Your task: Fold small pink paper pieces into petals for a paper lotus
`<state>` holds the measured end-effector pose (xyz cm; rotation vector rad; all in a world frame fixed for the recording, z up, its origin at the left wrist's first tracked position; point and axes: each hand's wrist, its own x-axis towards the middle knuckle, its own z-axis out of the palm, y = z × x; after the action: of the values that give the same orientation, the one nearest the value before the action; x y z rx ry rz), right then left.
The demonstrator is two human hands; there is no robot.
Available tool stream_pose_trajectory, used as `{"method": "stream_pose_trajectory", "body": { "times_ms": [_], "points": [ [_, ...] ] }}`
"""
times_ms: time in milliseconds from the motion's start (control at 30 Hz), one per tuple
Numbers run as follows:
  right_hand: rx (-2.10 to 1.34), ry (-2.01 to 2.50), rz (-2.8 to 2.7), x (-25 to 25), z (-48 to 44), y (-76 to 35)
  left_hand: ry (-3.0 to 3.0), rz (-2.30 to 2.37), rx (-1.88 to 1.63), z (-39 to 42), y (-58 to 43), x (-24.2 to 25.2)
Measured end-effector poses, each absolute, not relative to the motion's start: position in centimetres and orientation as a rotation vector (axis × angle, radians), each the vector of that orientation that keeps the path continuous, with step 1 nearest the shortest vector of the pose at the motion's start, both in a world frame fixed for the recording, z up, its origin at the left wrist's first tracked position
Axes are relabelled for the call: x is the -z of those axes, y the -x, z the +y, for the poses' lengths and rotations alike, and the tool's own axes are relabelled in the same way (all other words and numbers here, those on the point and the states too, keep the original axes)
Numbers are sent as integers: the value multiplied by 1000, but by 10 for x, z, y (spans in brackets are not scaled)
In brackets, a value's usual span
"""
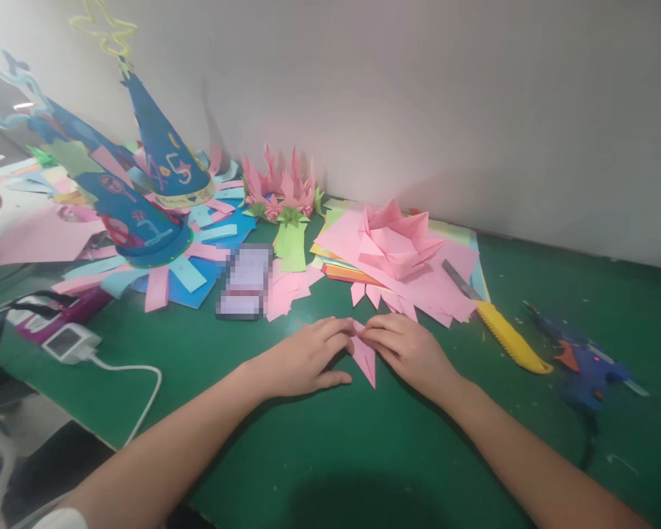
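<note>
A small piece of folded pink paper (366, 361) lies between my two hands on the green table, its narrow point toward me. My left hand (313, 356) presses its fingertips on the paper's left edge, the thumb stretched out below. From the other side, the bunched fingers of my right hand (410, 353) pinch the paper near its top. My fingers partly cover its upper part. Just beyond my hands, several small pink paper pieces (383, 297) lie by a stack of pink sheets (336, 246). A pink folded paper flower (396, 246) rests on that stack.
A yellow-handled cutter (510, 336) and a blue glue gun (589, 375) lie at right on the green table (341, 455). At left are a phone (246, 281), blue paper cone hats (168, 158), a white charger (71, 343) with its cable, and a pink paper crown (280, 187) farther back.
</note>
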<state>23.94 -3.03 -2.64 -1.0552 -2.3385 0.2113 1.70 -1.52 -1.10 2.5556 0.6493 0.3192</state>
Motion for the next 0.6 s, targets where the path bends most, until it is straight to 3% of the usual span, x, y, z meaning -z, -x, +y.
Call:
{"method": "stream_pose_trajectory", "body": {
  "times_ms": [600],
  "points": [
    [-134,993,-2393,29,-31,-244,-2707,695,-340,-13,-20,15]
  ]
}}
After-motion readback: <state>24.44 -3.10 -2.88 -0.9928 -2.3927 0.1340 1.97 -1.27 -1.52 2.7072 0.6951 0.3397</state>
